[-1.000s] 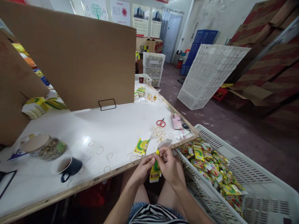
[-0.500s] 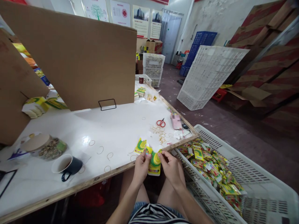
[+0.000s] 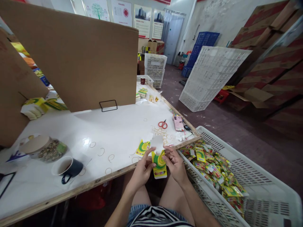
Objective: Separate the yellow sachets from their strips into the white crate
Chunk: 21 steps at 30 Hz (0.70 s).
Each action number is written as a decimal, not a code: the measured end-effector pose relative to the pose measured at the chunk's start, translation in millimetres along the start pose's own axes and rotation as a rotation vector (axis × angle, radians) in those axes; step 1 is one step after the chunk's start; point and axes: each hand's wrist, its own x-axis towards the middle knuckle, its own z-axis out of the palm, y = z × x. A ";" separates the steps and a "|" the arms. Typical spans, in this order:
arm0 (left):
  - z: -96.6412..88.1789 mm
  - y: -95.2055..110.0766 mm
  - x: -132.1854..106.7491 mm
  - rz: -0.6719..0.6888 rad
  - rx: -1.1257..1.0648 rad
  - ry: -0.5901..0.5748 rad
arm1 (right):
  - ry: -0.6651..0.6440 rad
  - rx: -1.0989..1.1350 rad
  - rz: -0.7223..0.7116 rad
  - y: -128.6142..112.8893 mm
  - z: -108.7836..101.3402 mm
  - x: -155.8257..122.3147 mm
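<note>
Both my hands meet at the table's near edge over my lap. My left hand (image 3: 141,171) and my right hand (image 3: 174,163) pinch a yellow and green packet (image 3: 159,164) between them, with a white card (image 3: 157,142) standing up behind it. A second yellow and green packet (image 3: 143,148) lies flat on the white table (image 3: 113,126) just left of my hands. Loose rubber bands (image 3: 162,134) are scattered on the table beyond my right hand.
A white crate (image 3: 258,186) of several similar packets stands at my right. Red scissors (image 3: 163,124) and a pink phone (image 3: 178,122) lie near the table's right edge. A dark mug (image 3: 68,169) and a lidded jar (image 3: 44,148) sit at left. A cardboard screen (image 3: 78,60) stands behind.
The packet, held edge-on and low a second ago, has turned face-up and risen between my hands. A white card now shows behind it. My hands shifted slightly right.
</note>
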 end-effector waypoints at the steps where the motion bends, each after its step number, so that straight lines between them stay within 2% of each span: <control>1: -0.5 0.1 -0.7 -0.006 -0.014 -0.010 | -0.040 0.011 0.001 -0.9 -2.0 0.9; 4: -0.8 1.4 -2.0 -0.029 -0.070 -0.011 | -0.147 0.013 0.009 -4.4 -7.1 3.2; 13: -3.9 8.2 -3.9 -0.058 -0.030 -0.061 | -0.298 -0.159 -0.028 -15.2 -15.8 10.4; 17: 1.2 4.2 -5.4 -0.075 -0.059 -0.081 | -0.272 -0.207 -0.048 -18.3 -15.5 13.1; 21: 3.5 5.4 -4.7 -0.081 -0.126 -0.031 | -0.129 -0.160 -0.044 -9.6 -9.1 8.7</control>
